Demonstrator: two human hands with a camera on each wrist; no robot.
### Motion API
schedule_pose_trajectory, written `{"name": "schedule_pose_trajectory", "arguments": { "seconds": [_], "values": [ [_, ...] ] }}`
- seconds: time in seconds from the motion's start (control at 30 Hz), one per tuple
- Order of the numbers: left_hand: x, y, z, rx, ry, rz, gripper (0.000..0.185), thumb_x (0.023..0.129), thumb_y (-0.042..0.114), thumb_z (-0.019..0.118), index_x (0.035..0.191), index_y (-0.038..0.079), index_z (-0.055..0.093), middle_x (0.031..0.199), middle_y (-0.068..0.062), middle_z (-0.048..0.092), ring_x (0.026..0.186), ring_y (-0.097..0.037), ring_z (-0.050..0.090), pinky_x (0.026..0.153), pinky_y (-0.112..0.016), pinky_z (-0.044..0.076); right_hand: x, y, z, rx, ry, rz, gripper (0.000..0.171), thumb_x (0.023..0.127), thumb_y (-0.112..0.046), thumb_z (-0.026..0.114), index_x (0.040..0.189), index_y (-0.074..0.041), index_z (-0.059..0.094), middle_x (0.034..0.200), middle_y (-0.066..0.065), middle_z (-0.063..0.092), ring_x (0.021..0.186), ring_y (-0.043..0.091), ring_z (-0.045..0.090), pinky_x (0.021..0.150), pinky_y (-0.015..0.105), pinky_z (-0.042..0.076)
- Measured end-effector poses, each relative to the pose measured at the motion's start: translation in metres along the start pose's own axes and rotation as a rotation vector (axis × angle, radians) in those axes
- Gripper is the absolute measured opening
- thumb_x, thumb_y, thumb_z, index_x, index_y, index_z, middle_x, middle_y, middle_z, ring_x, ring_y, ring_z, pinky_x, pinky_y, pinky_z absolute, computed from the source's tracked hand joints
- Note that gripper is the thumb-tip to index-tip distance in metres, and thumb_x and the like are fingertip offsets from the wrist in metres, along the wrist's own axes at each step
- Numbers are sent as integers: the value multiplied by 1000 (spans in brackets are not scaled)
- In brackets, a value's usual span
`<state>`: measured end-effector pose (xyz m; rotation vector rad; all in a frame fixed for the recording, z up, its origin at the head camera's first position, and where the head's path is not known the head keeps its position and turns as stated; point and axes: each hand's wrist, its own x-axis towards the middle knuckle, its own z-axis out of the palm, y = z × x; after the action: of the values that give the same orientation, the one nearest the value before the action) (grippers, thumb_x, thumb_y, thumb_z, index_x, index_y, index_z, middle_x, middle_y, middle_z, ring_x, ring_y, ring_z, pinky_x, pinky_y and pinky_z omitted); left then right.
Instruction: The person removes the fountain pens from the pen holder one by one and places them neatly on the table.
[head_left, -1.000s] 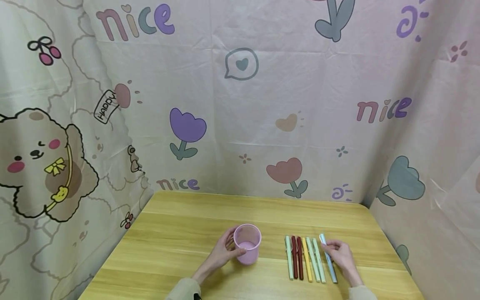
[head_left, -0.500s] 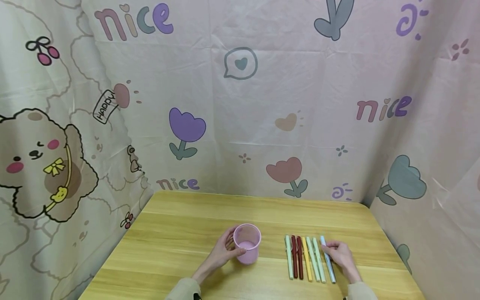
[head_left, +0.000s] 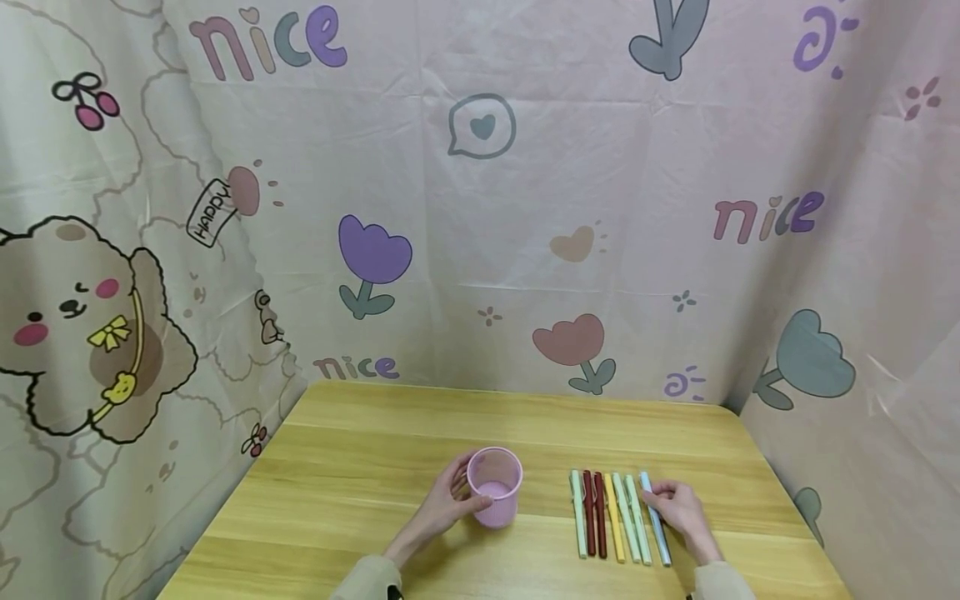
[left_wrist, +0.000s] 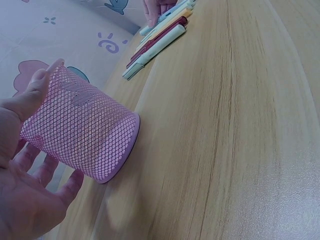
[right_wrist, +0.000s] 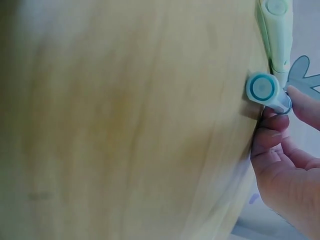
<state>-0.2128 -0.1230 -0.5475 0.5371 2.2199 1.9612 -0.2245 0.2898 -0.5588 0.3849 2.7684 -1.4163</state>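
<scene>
The left hand [head_left: 442,506] holds a pink mesh pen holder [head_left: 497,510], which stands upright on the table with nothing seen inside. In the left wrist view the thumb lies at the holder's rim, and the other fingers [left_wrist: 46,170] are around its far side. On the right, the right hand [head_left: 681,510] pinches a light blue pen [head_left: 660,533] near its upper end, between thumb and fingertips. This pen lies at the right end of a row: a pale green pen [head_left: 579,517], two dark red pens [head_left: 590,521], a yellow pen [head_left: 615,525] and two more pale green pens [head_left: 637,525].
A wood-grain table [head_left: 360,450] carries everything. Printed cloth hangs behind it [head_left: 465,250] and along both sides. Between the pen holder and the row of pens lies a stretch of bare tabletop.
The light blue pen has shifted slightly left, nearer the row, with the right hand still on it. The left hand and the pen holder have stayed in place.
</scene>
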Motion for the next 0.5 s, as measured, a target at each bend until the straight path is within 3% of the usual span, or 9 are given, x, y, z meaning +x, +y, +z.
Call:
{"name": "schedule_pose_trajectory", "arguments": {
  "seconds": [0.5],
  "values": [
    [1,-1,0,-5,6,-16,86,86,14,79,154,-2,29,156,-32,36,145,-54,32,119,-67,31,-1,-1,0,-25,1,-24,31,88,-18,73,101,8,65,81,8,62,74,15,53,61,23,43]
  ]
}}
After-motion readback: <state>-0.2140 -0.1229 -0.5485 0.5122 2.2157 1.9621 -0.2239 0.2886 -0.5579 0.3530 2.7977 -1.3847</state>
